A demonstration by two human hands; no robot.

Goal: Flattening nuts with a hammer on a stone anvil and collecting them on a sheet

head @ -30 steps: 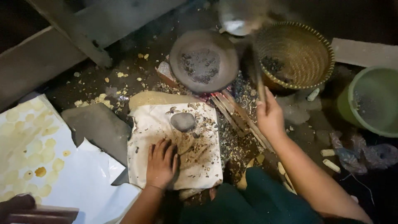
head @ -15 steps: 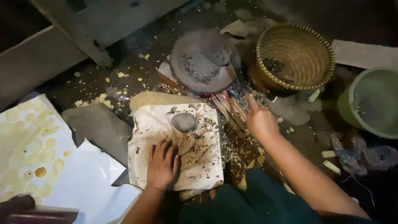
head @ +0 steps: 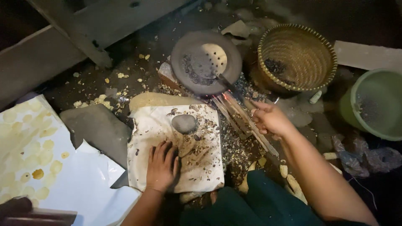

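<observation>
Gripping a thin dark handle, our right hand (head: 271, 120) has its fingers curled around a tool that runs up into the round perforated pan (head: 206, 62), where dark bits lie. Our left hand (head: 161, 166) rests flat, fingers spread narrowly and holding nothing, on the stained cloth (head: 176, 150), just below a smooth grey stone (head: 184, 123).

We judge the glow under the pan's near edge a risk: the sticks (head: 243, 121) feeding it lie right beneath our right wrist, so a slip could burn us or tip the pan. A woven basket (head: 297, 58) sits just right of the pan, a green bucket (head: 372, 104) farther right, white paper (head: 54, 167) at left. A slate (head: 94, 129) crowds the cloth's left edge.
</observation>
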